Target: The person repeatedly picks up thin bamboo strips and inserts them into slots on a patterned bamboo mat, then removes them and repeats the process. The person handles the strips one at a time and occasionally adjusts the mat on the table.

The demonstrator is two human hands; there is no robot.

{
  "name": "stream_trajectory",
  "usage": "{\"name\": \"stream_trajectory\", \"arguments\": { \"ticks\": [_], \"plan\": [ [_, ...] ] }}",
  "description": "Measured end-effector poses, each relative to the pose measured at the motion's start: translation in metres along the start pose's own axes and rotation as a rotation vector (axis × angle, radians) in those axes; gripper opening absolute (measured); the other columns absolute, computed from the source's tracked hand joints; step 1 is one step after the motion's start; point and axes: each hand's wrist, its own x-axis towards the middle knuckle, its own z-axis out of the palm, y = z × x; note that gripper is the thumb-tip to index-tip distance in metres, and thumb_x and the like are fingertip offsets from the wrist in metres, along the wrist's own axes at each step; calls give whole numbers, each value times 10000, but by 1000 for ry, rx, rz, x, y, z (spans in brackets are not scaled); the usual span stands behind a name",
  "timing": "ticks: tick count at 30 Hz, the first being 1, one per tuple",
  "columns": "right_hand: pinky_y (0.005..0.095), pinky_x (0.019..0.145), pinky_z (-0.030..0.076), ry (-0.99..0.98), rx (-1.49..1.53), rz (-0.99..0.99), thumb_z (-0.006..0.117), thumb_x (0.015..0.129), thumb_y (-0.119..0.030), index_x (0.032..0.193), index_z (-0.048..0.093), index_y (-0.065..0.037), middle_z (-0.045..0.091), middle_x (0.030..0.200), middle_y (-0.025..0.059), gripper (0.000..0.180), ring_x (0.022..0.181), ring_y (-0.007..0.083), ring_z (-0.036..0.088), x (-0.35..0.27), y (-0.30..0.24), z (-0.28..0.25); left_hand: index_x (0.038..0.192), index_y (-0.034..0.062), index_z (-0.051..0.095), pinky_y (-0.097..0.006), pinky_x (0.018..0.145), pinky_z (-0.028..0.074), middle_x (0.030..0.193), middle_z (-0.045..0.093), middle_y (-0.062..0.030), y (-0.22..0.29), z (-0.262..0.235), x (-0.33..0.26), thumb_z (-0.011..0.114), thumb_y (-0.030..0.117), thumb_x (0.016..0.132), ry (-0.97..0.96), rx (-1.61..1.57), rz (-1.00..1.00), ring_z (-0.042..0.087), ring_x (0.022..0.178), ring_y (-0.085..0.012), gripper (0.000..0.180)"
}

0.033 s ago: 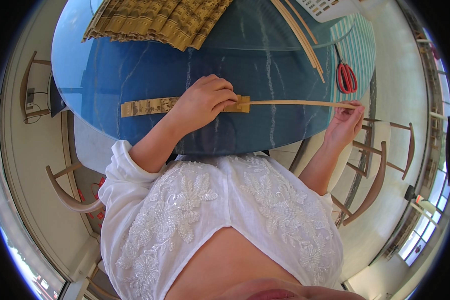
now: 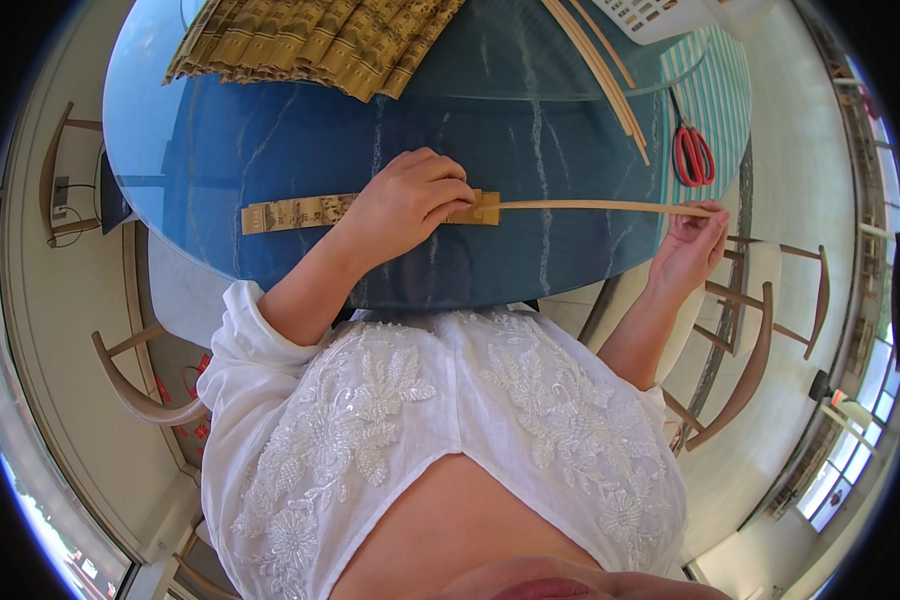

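Movement: I see nothing that has moved since the earlier frame; both hands and all things lie the same.
Left hand [image 2: 402, 205]: its fingers are bent, and they seem to grip the paper strip [image 2: 295, 212] near its right end; if the stick is also between them, I cannot tell.
Right hand [image 2: 692, 238]: thumb and fingers are pinching the far right end of the long stick [image 2: 590, 205].
Paper strip: lies lengthwise on the table [image 2: 470, 270], before the person, its middle covered by the left hand.
Long stick: reaches from the right hand to the strip's right end, a little bowed; whether it goes inside or only over the paper is not clear.
Step in hand: I judge that stick and strip are being brought into line and fitted together.
Next move: it calls for a steady left hold and a straight, gentle push from the right, because a thin stick could bend.
Farther on the table: loose sticks [image 2: 600, 75], scissors [image 2: 692, 158] with red handles on a striped cloth [image 2: 732, 110], a pile of gold paper [image 2: 310, 45] and a white basket [image 2: 660, 15].
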Motion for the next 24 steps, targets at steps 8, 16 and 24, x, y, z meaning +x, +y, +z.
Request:
{"name": "stream_trajectory", "arguments": {
  "ticks": [8, 16, 24],
  "plan": [
    [265, 582, 391, -25, 6, -9, 428, 962, -295, 884, 507, -3, 521, 712, 82, 313, 608, 130, 459, 2, 3, -4, 819, 50, 633, -335, 767, 439, 890, 583, -48, 3, -3, 4, 644, 97, 757, -28, 48, 51, 546, 838, -230, 79],
    [268, 585, 388, -19, 3, -2, 427, 963, -294, 884, 509, -13, 511, 714, 74, 304, 614, 128, 448, 2, 1, -3, 857, 50, 641, -331, 749, 458, 899, 580, -58, 2, 1, 1, 645, 89, 764, -9, -17, 13, 550, 836, -232, 101],
    [268, 572, 388, -21, 8, 1, 427, 963, -292, 884, 509, -12, 511, 712, 76, 302, 606, 128, 446, 2, 2, -5, 828, 51, 652, -329, 747, 455, 841, 580, -50, -3, -2, 1, 654, 108, 744, 2, -67, 14, 544, 817, -222, 101]
  ]
}}
